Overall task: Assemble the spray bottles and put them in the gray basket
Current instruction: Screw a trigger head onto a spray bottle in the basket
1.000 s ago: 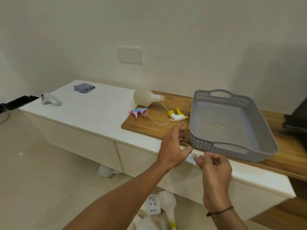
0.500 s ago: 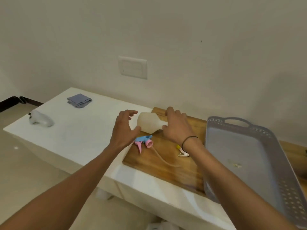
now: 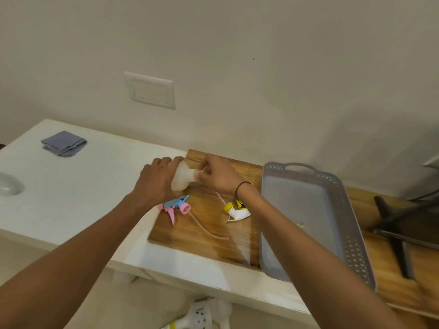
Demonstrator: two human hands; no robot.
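A translucent white bottle [image 3: 181,178] lies on its side at the back of the wooden board [image 3: 209,231]. My left hand [image 3: 155,180] wraps around its body. My right hand [image 3: 217,175] pinches at its neck. A pink and blue spray head [image 3: 177,206] with a long tube lies on the board just in front of my left hand. A yellow and white spray head [image 3: 235,211] lies under my right wrist. The gray basket [image 3: 342,207] sits to the right, holding only a small scrap.
A folded gray cloth [image 3: 64,143] lies far left on the white counter [image 3: 71,198]. A white rounded object [image 3: 9,187] sits at the left edge. A dark stand [image 3: 399,233] lies right of the basket. A power strip [image 3: 202,314] lies on the floor below.
Both hands came forward from the counter's front edge to the bottle and closed on it, left on the body, right on the neck. The camera moved closer.
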